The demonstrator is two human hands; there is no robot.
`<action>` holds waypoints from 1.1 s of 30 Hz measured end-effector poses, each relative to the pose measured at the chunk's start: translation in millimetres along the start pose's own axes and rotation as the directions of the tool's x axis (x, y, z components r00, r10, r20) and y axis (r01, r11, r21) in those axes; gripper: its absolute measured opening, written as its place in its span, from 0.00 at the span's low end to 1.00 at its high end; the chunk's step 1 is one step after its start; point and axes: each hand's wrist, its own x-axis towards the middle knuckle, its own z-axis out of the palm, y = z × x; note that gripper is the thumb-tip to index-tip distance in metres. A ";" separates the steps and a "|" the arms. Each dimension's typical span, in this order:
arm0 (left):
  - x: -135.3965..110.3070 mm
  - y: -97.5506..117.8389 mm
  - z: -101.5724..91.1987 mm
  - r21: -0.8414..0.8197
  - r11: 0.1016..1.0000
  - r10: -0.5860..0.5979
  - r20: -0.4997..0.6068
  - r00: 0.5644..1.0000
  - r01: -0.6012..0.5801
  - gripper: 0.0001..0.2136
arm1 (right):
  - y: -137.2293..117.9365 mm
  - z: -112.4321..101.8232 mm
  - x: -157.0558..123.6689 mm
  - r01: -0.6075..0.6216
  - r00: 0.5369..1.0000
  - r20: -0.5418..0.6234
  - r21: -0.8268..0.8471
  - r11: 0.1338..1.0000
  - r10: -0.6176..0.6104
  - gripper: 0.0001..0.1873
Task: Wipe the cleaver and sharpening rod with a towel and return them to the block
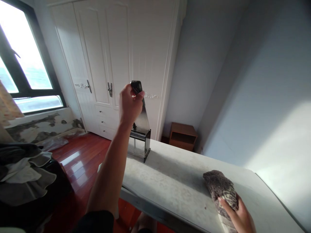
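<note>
My left hand (131,105) is raised over the far left part of the table, its fingers closed round the black handle of a knife (142,119). The wide grey blade points down and broadens toward the black-framed, see-through stand (147,144) below it. My wrist covers part of the stand, and I cannot tell whether the blade reaches inside it. At the lower right, my right hand (239,213) grips a bunched, mottled brown and cream cloth (220,186) that rests on the table.
The pale table (175,174) runs from the stand to the right wall. Beyond it are a white wardrobe (150,48) and a low brown cabinet (183,134). Clothes (26,174) lie heaped on a dark surface at left, near a window (29,58). The floor is reddish wood.
</note>
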 end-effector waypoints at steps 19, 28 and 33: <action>-184.3 37.4 21.9 -0.701 0.556 -0.489 0.158 0.858 0.447 0.15 | 3.7 2.7 -1.3 0.108 0.994 -0.038 0.043 0.993 -0.107 0.43; -247.7 -22.8 61.1 -0.816 0.058 -0.863 0.249 0.440 0.575 0.11 | 4.4 5.3 -2.6 0.164 0.984 -0.080 0.047 0.985 -0.160 0.37; -265.5 -38.7 76.6 -0.801 -0.149 -0.910 0.341 0.237 0.580 0.01 | 7.2 4.4 -1.1 0.164 0.984 -0.079 0.052 0.985 -0.159 0.40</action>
